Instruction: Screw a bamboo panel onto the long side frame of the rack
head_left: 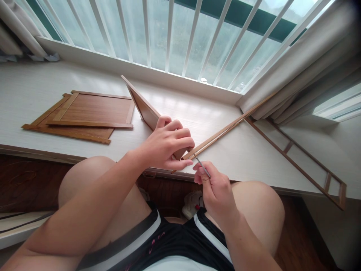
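From the head view, your left hand (169, 145) has its grip closed around the near end of a brown wooden panel (141, 105). The panel stands on edge on the white wood-grain counter (28, 86) below the barred window and leans away from you. Fingers are wrapped over the panel's top edge and the thumb lies underneath. Your right hand (214, 188) has its grip pinched shut on a thin grey metal tool (201, 165). Its tip points up and to the left at the corner where the panel meets the near end of a long narrow wooden strip (222, 132). The tip sits just at that corner, though whether it actually touches is too small to tell. The strip runs diagonally across the counter toward the pale curtain at the right. By the look of it, the work is early. Only this one corner is being handled, and I see nothing that is clearly joined yet. The two flat brown wooden panels (96, 109) lie stacked well apart on the left side of the counter, the upper one askew over the lower, and neither hand touches them. A slim brown ladder-like frame (342, 195) lies loose on the right, its far end near the strip. By count there is one panel in hand, two lying flat, one long strip (it may be two slats side by side; I cannot tell), one ladder-like frame and one tool. No screws or fittings show anywhere.
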A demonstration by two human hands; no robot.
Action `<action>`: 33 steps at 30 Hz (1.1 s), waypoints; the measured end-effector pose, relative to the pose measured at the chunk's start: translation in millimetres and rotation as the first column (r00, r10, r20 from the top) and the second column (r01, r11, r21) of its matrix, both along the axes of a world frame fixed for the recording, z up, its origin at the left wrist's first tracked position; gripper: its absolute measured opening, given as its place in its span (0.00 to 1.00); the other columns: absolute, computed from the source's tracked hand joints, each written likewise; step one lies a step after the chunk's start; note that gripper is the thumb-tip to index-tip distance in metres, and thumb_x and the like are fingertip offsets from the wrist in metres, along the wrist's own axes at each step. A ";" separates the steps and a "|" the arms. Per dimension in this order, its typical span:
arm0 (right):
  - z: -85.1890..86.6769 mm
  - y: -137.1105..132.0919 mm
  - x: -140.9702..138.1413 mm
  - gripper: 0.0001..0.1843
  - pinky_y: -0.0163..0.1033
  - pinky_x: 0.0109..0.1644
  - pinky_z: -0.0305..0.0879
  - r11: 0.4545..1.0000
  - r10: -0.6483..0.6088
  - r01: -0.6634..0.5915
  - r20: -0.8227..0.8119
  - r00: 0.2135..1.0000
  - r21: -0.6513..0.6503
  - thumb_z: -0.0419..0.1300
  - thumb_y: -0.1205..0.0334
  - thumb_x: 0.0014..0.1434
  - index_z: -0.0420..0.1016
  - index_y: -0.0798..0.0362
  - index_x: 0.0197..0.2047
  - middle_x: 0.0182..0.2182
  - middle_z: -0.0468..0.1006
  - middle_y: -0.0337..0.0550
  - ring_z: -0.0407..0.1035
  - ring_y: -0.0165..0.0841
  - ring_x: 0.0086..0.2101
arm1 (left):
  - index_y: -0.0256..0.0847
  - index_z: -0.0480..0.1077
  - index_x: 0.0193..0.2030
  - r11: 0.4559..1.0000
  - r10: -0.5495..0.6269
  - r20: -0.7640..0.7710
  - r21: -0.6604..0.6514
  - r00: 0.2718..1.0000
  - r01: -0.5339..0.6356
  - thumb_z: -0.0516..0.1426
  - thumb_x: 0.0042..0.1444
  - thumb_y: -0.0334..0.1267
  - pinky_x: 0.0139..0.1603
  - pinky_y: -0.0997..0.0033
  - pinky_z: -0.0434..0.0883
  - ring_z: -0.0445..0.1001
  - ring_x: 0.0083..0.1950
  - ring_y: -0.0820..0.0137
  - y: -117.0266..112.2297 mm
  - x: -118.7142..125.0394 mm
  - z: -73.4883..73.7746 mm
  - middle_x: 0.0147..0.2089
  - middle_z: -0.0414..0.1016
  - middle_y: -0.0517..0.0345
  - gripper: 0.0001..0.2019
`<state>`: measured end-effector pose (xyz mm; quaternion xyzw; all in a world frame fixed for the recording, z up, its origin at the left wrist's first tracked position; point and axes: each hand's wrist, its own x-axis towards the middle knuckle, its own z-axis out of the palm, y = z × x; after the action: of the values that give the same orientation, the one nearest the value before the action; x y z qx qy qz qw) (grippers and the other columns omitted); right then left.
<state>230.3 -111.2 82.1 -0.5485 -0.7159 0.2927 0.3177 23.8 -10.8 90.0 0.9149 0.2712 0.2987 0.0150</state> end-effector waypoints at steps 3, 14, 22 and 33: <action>-4.8 0.3 1.2 0.17 0.37 0.34 0.56 0.999 0.022 -0.024 -0.063 0.998 -0.036 0.47 0.52 0.70 0.64 0.51 0.33 0.27 0.68 0.38 0.61 0.30 0.28 | 0.45 0.71 0.43 1.000 -0.020 0.006 -0.013 1.000 0.020 0.50 0.59 0.64 0.58 0.51 0.50 0.65 0.46 0.59 -0.3 -2.1 0.6 0.42 0.75 0.52 0.25; -18.5 3.1 -6.2 0.20 0.36 0.29 0.58 0.981 -0.042 -0.052 -0.461 0.887 -0.189 0.48 0.49 0.70 0.65 0.52 0.31 0.26 0.68 0.38 0.62 0.28 0.26 | 0.49 0.72 0.48 1.000 -0.022 0.008 -0.019 1.000 0.022 0.50 0.65 0.40 0.65 0.53 0.48 0.69 0.51 0.64 1.7 -11.0 4.4 0.44 0.78 0.58 0.10; -11.6 8.8 0.5 0.23 0.37 0.30 0.57 0.979 -0.025 -0.072 -0.470 0.882 -0.188 0.48 0.49 0.70 0.62 0.52 0.26 0.22 0.66 0.37 0.61 0.29 0.25 | 0.49 0.72 0.45 1.000 -0.003 -0.014 0.011 1.000 0.003 0.50 0.66 0.36 0.62 0.56 0.50 0.70 0.47 0.67 3.6 -11.3 0.6 0.42 0.79 0.60 0.10; -10.1 11.0 -2.3 0.24 0.37 0.31 0.57 0.976 -0.021 -0.088 -0.485 0.874 -0.200 0.48 0.49 0.70 0.61 0.52 0.25 0.21 0.65 0.37 0.60 0.29 0.24 | 0.50 0.71 0.45 0.998 0.051 0.044 0.029 0.998 -0.052 0.51 0.67 0.40 0.53 0.56 0.51 0.68 0.45 0.66 6.0 -14.9 -0.9 0.43 0.78 0.60 0.08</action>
<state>228.0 -100.2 72.1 -0.4764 -0.5870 0.5019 0.4202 8.9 -4.8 89.1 0.9010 0.2897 0.3229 -0.0007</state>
